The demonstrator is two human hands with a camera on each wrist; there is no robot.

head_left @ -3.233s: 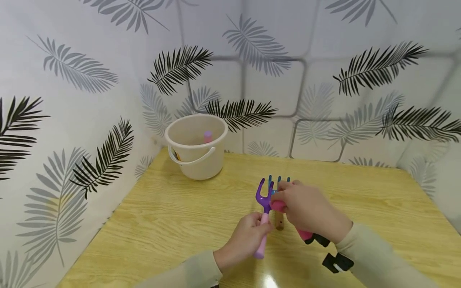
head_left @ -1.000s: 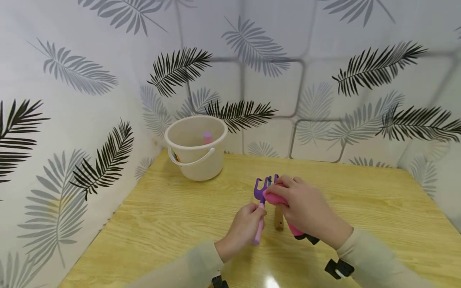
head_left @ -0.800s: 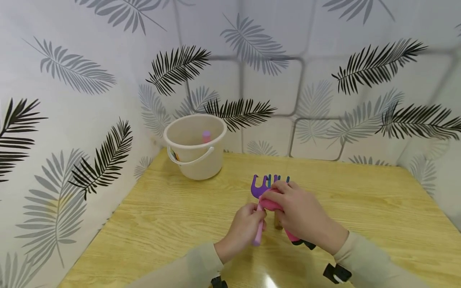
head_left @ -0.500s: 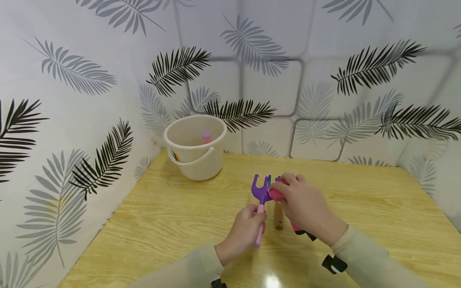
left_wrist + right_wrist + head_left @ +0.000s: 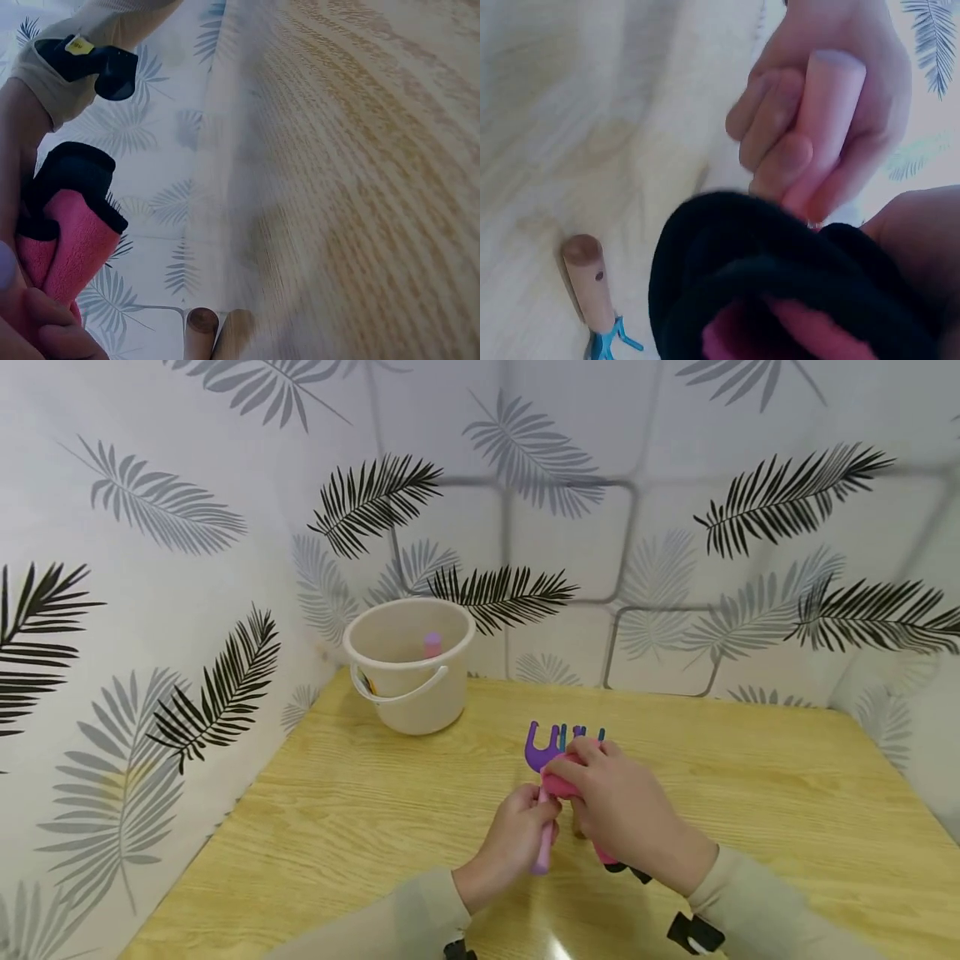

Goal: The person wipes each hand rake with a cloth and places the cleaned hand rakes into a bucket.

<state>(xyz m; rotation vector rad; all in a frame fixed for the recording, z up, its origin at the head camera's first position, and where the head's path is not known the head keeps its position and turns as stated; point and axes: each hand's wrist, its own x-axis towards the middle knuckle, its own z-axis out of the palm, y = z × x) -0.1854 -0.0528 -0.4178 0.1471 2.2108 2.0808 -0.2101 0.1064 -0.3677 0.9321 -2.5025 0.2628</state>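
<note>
Yellow wood-grain bench [image 5: 360, 793] against white wall covering [image 5: 558, 647] printed with black and grey fronds. Back left: cream plastic bucket [image 5: 423, 708] with bail handle, pink-and-lilac item [image 5: 432, 646] inside. Above bench, held by its pink handle in left-hand grip [image 5: 512, 835]: purple-pronged hand fork [image 5: 536, 759]. Held in right-hand grip [image 5: 624, 803], over fork's neck: pink cloth with black edging [image 5: 558, 782]. Lying on bench nearby: blue-tined hand fork [image 5: 590, 292] with brown wooden handle.
</note>
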